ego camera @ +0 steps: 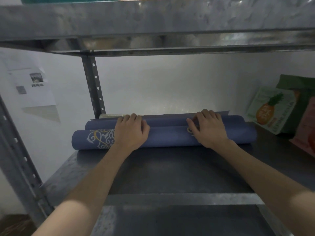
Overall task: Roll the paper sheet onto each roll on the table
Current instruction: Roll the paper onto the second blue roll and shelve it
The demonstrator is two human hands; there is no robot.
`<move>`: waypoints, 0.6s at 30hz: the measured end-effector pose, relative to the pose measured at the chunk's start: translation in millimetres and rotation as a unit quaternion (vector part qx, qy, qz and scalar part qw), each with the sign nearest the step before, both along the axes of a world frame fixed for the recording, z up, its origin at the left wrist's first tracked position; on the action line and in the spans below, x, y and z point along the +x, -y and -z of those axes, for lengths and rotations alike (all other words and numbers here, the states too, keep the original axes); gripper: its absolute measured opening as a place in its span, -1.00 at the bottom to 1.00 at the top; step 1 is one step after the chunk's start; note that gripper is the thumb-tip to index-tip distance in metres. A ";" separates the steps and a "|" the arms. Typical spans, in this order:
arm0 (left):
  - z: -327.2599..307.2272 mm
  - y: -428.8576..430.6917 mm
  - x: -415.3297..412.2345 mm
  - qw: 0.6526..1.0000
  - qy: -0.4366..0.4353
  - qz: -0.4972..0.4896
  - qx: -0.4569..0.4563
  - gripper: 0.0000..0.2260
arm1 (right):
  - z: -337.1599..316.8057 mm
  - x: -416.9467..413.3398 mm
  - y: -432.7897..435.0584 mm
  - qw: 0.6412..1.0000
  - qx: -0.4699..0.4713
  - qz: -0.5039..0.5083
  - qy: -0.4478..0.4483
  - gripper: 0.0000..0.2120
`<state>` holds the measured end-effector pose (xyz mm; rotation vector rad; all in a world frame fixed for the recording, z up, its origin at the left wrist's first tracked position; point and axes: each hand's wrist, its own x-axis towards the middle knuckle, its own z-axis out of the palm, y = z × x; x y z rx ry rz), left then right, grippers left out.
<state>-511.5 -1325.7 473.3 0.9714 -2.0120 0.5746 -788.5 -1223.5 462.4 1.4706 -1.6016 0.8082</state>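
Plainly light, springy paper under both hands

Two blue rolls lie side by side across the back of the metal shelf (170, 171); the near roll (163, 139) bears a white-and-gold ornament, the far roll (163, 121) touches it behind. The left hand (131, 131) and right hand (208, 129) lie palm-down over the near roll, fingers bent over the far one and holding it. I judge the paper thin, easily creased and apt to spring open; best held wide apart, toward both ends, with even pressure. A flat paper sheet (170, 114) edge shows behind; how much is still unrolled is hidden; the fingertips are out of sight too. A pineapple box (271, 111) stands well to the right, its neighbours cut off; a printed notice (32, 89) on the left wall is unreadable.
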 end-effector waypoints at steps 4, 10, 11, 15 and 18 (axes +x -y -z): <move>-0.4 -3.9 1.0 1.000 0.004 0.009 -0.004 -0.64 | -0.7 4.8 -3.5 1.000 0.012 0.003 0.005 -0.56; -2.8 -11.1 10.1 1.000 0.002 0.014 -0.015 -0.65 | -3.0 18.1 -13.7 1.000 0.007 0.015 0.001 -0.54; -3.9 -12.5 13.1 1.000 0.004 0.014 -0.016 -0.65 | -3.8 20.4 -15.7 1.000 -0.003 0.016 -0.003 -0.56; -9.9 -22.1 26.4 1.000 0.007 0.013 -0.011 -0.64 | -6.8 32.8 -23.8 1.000 -0.019 0.023 -0.010 -0.57; -12.7 -31.6 36.9 0.999 0.009 0.030 -0.011 -0.64 | -10.1 45.9 -33.3 1.000 -0.018 0.021 -0.008 -0.58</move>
